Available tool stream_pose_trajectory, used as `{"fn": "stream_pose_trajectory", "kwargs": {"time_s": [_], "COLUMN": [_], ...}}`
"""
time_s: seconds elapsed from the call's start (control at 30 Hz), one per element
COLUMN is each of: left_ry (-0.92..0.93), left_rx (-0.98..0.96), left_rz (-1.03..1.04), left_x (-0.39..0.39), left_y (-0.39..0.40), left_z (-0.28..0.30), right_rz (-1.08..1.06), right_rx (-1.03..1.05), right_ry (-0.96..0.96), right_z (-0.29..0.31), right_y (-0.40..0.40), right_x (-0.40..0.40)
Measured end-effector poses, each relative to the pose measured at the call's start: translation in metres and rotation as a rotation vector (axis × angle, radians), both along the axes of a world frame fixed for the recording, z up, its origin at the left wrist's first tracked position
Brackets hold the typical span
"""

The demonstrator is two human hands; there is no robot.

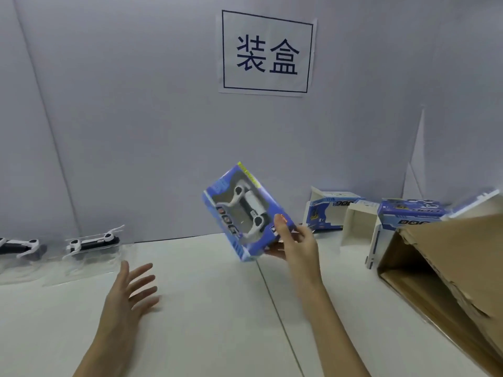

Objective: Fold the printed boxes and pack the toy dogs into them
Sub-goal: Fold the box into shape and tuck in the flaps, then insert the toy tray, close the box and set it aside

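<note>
Above the middle of the tabletop (217, 308), the right hand (296, 246) holds a packed printed box (246, 210) tilted in the air, thumb pressed on the printed front near its lower corner and fingers curled behind. Through the box's window a white toy dog (249, 206) shows. The left hand (130, 289) hovers over the tabletop's left part, fingers spread and holding nothing.

Along the far left edge lie two bagged toy dogs (92, 242) in clear wrap. At the far right stand half-folded boxes (353, 213), flaps loose, beside a brown carton (441, 268) tipped on its side.

Thin card and a small plastic toy suggest the box is light, so one hand suffices. The window film and card walls would likely dent under a hard squeeze; a grip across the short end or along the edges, where folds stiffen it, looks safest. The glossy print may slip. The clear bags look slick and limp, so taking the dog's body through the wrap seems better than pinching loose film.
</note>
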State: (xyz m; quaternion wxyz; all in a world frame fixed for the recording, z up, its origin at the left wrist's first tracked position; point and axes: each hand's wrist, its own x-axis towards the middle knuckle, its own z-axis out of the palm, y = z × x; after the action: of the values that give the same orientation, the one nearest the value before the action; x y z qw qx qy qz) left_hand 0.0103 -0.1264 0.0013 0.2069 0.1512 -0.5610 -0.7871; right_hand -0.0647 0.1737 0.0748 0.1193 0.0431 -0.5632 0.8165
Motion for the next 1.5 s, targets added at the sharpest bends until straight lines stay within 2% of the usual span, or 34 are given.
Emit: {"fn": "stream_pose_trajectory", "kwargs": {"time_s": [0.1,0.17,0.23,0.47,0.63,0.83,1.07,1.17,1.3,1.4,1.5], "left_ry": [-0.019,-0.026,-0.038,-0.093,-0.097,-0.096,-0.107,-0.097,-0.104,-0.092,-0.061], "left_rx": [-0.032,-0.074,-0.117,-0.269,-0.360,-0.399,-0.410,-0.421,-0.454,-0.517,-0.710], "left_rz": [-0.013,-0.033,-0.054,-0.055,-0.057,-0.059,-0.061,-0.062,-0.079,-0.051,0.002], "left_x": [-0.004,-0.007,-0.010,-0.020,-0.021,-0.019,-0.017,-0.016,-0.012,-0.010,-0.008], "left_y": [0.003,0.007,0.010,0.012,0.012,0.015,0.016,0.019,0.024,0.027,0.035], "left_z": [-0.003,-0.005,-0.007,-0.014,-0.017,-0.015,-0.014,-0.014,-0.011,-0.012,-0.015], "right_rz": [-0.202,-0.320,-0.372,-0.520,-0.741,-0.826,-0.856,-0.859,-0.911,-0.894,-0.805], "right_rx": [-0.425,-0.489,-0.382,0.158,0.576,0.738,0.750,0.849,0.973,0.942,0.878], "right_ry": [0.200,0.301,0.289,-0.103,-0.291,-0.308,-0.346,-0.218,0.135,0.379,0.584], "right_z": [0.008,0.009,0.007,-0.026,-0.036,-0.058,-0.064,-0.062,-0.050,-0.040,-0.031], "right_y": [0.014,0.028,0.036,0.035,0.052,0.078,0.072,0.057,0.024,-0.002,-0.026], "right_x": [-0.002,-0.006,-0.008,-0.027,-0.030,-0.040,-0.046,-0.044,-0.034,-0.021,-0.003]}}
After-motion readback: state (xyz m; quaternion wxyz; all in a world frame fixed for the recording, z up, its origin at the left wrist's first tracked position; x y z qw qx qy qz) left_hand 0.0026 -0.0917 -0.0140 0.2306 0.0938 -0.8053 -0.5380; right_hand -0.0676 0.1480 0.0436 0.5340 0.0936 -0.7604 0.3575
